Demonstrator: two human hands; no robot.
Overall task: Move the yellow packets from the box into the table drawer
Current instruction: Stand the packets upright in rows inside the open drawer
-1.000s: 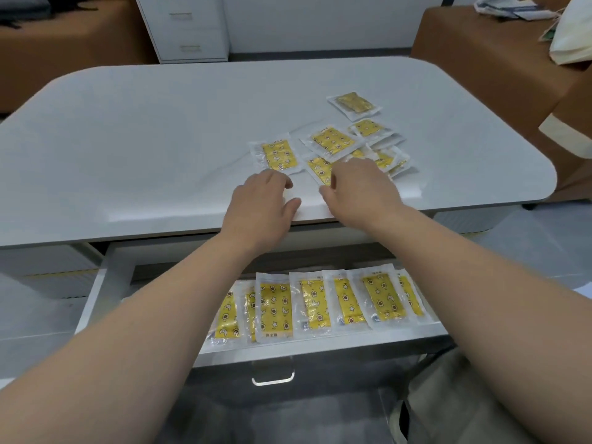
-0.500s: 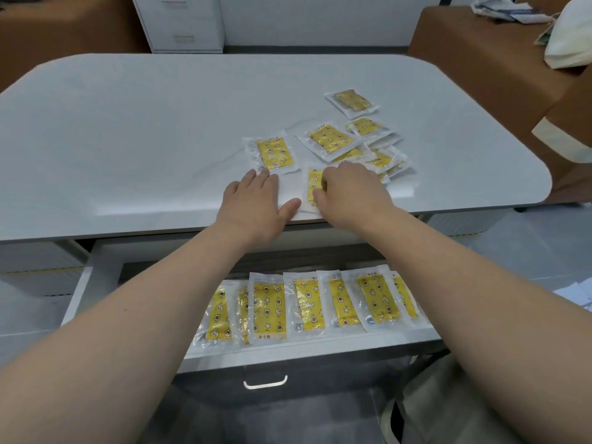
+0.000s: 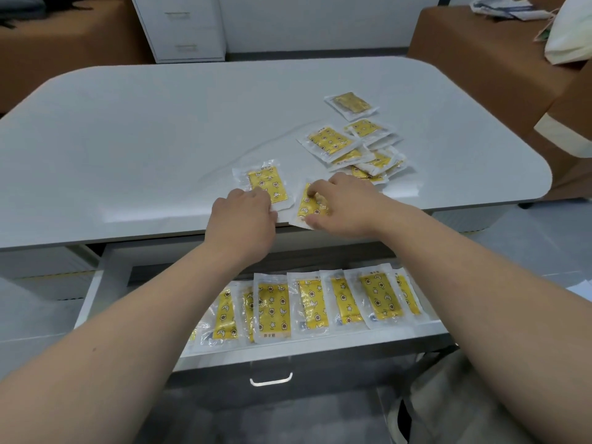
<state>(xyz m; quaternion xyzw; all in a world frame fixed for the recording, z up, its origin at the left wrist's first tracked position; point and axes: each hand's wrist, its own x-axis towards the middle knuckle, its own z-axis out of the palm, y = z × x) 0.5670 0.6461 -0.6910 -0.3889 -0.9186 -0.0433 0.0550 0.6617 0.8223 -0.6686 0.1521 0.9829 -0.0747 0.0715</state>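
Several yellow packets in clear wrap lie in a loose pile (image 3: 368, 152) on the white table (image 3: 160, 149), right of centre. My right hand (image 3: 344, 203) pinches one packet (image 3: 307, 208) at the table's front edge, fingers on top and thumb beneath. My left hand (image 3: 242, 219) has its fingers curled on the near corner of another packet (image 3: 266, 182) just to the left. Under the table edge the drawer (image 3: 96, 293) stands open, with a row of several packets (image 3: 304, 302) inside. No box is in view.
One packet (image 3: 350, 104) lies apart at the back of the pile. The drawer handle (image 3: 270, 379) faces me. A white filing cabinet (image 3: 182, 27) stands behind the table, and a brown sofa (image 3: 480, 52) with a white bag sits at the right.
Both hands drew back toward the table's front edge. The right hand pulled a packet out of the pile to the edge; the left hand's fingers curled and dragged its packet nearer.
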